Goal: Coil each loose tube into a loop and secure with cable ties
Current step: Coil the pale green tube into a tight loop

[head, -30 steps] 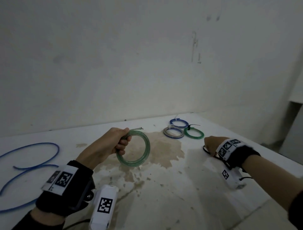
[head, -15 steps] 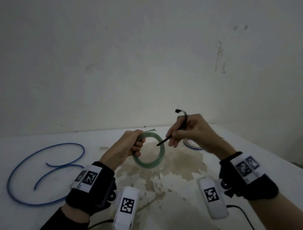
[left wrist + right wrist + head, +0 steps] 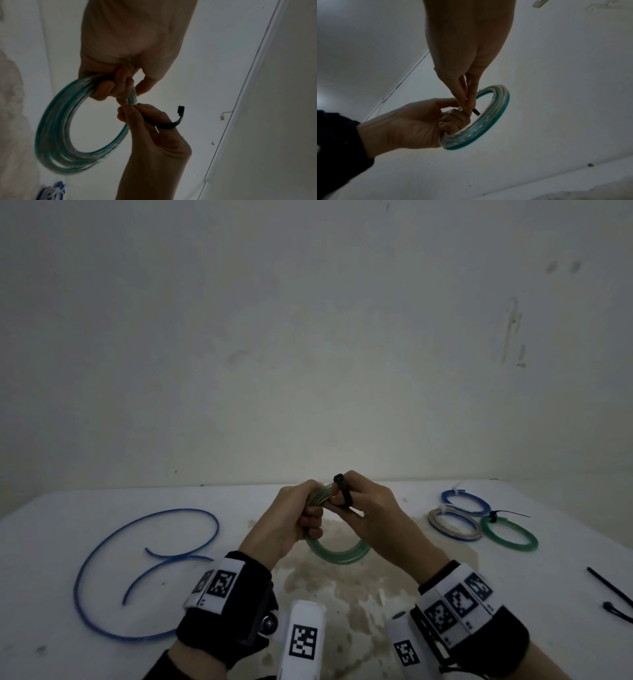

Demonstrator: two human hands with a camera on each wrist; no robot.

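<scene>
While three tied coils (image 3: 479, 520) already lie on the counter (image 3: 534, 583) to the right of the brown stain (image 3: 342, 583), I judge one job is half done and the loose blue tube (image 3: 102, 559) left of the stain is still to do. My left hand (image 3: 291, 520) grips the green coil (image 3: 337, 553) above the stain, and my right hand (image 3: 373, 511), touching the coil's top, pinches a black cable tie (image 3: 343, 491) not yet closed.

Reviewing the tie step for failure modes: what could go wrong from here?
1. The left hand alone grips the coiled green translucent tube; if it slackens before the tie locks, the turns could spring apart.
2. The right hand pinches the black cable tie by its tail, head free and unthreaded; it could slip out.
3. The tie could miss some of the turns.
</scene>
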